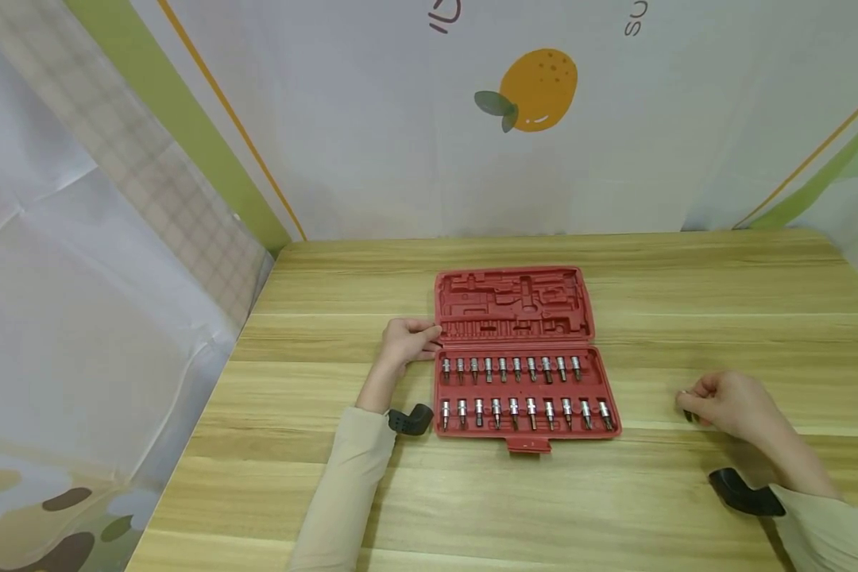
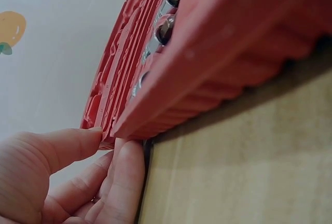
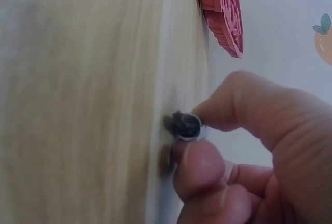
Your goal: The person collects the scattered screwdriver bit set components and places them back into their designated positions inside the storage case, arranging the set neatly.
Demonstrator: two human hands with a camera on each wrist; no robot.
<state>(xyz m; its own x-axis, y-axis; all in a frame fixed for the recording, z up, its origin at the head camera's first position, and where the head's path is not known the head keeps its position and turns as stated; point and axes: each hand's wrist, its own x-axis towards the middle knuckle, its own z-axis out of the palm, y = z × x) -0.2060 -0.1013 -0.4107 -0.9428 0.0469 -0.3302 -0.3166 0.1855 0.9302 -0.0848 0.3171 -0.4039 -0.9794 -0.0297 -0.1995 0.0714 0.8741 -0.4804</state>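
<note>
A red plastic case (image 1: 522,389) lies open on the table, its moulded lid (image 1: 515,294) folded back towards the wall. Two rows of silver bit sockets (image 1: 513,409) sit in its near half. At the case's left side, by the hinge, my left hand (image 1: 404,342) pinches the edge, thumb on top and fingers beneath, as the left wrist view shows. Well to the right of the case, my right hand (image 1: 732,403) holds a small bit socket (image 3: 188,126) between thumb and fingers, low over the table. Its dark round end and metal rim show; the rest is hidden by the fingers.
The wooden table (image 1: 293,492) runs back to a white wall cloth with a printed orange fruit (image 1: 539,89). A patterned cloth (image 1: 64,238) hangs along the left side. A latch tab (image 1: 529,445) juts from the case's front edge.
</note>
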